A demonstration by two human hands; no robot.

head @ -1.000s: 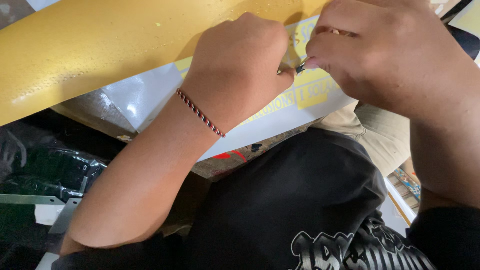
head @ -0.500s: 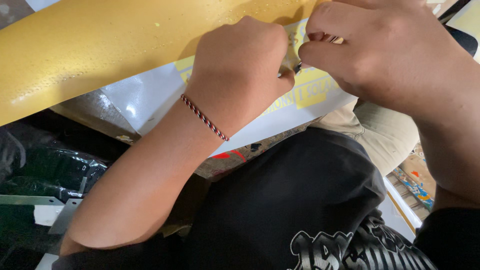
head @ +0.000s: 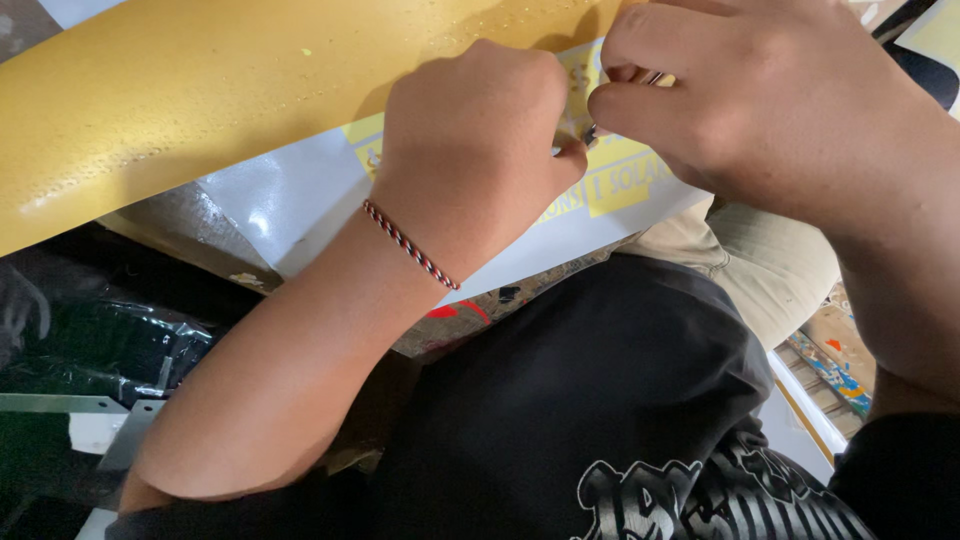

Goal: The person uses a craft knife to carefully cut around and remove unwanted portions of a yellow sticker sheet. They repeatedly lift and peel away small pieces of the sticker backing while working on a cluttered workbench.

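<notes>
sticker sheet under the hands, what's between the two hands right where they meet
In the head view, a thin dark-tipped tool sits between the left hand and right hand, over the white and yellow sticker sheet.

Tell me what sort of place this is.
Probably a sticker or sign workshop: both hands, left hand and right hand, work a yellow sticker sheet against a gold panel, with paint-spattered clutter below.

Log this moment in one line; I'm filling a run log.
left hand: fisted on sticker sheet | right hand: pinching small tool at yellow sticker | gold panel above
</notes>
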